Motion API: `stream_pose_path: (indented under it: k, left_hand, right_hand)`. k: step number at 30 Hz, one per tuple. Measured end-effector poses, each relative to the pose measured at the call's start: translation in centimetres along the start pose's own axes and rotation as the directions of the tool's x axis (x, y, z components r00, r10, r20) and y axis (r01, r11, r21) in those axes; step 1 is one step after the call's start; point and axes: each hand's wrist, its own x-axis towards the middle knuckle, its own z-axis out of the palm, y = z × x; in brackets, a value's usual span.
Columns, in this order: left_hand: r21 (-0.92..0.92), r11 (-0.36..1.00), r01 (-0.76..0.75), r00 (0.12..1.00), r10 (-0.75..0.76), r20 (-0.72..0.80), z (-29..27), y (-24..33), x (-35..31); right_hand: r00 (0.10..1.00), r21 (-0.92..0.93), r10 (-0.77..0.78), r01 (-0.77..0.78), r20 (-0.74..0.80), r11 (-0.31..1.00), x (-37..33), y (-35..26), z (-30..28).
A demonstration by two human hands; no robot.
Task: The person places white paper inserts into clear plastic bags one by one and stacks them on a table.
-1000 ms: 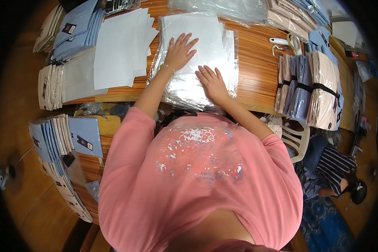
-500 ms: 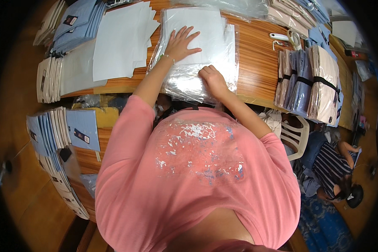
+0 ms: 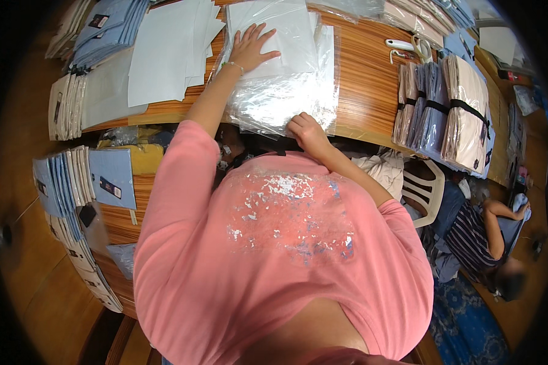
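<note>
A pile of clear plastic bags [image 3: 274, 100] lies at the table's front edge. White sheets [image 3: 292, 48] show in its far part. My left hand [image 3: 251, 47] is spread flat on the white sheet there, fingers apart, a thin bracelet at the wrist. Closer to me, my right hand [image 3: 305, 129] has its fingers curled together at the near edge of the bags. It seems to pinch the plastic, though the fingertips are partly hidden. Left of the bags, a fanned stack of white sheets [image 3: 163, 52] rests on the table.
Bagged folded garments [image 3: 462, 115] with black bands stand at the right. Scissors [image 3: 421, 48] and a white-handled tool [image 3: 399, 44] lie beyond them. Blue garment packs [image 3: 111, 30] are piled at the far left. A white plastic chair [image 3: 432, 188] and a seated person [image 3: 475, 237] are at the right.
My right hand has come toward me, from on top of the bags to their near edge. My left hand stays flat on the sheet. The whole view has shifted slightly.
</note>
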Motion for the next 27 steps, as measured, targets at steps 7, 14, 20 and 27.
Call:
stream_pose_path:
  k: [7, 14, 20, 27]
  left_hand:
    - [-0.39, 0.848, -0.359, 0.928, 0.278, -0.249, -7.8, 6.5, -6.1]
    - [-0.459, 0.881, -0.116, 0.988, 0.15, 0.04, -5.2, 9.5, -15.2]
    - [-0.534, 0.843, 0.066, 0.99, 0.011, 0.14, -5.3, 9.4, -14.0]
    - [-0.479, 0.877, 0.024, 0.994, 0.03, 0.105, -7.2, 11.0, -13.4]
  right_hand:
    - [0.994, -0.095, 0.046, -0.056, -0.097, 0.994, 0.1, 1.2, -0.5]
    - [0.999, -0.1, 0.048, -0.046, 0.019, 0.994, 0.0, 2.2, -0.5]
    - [0.998, -0.073, 0.058, -0.056, 0.017, 0.996, 0.8, 2.1, -1.1]
    - [0.99, 0.001, 0.131, -0.131, 0.044, 0.991, 1.9, 4.1, -1.1]
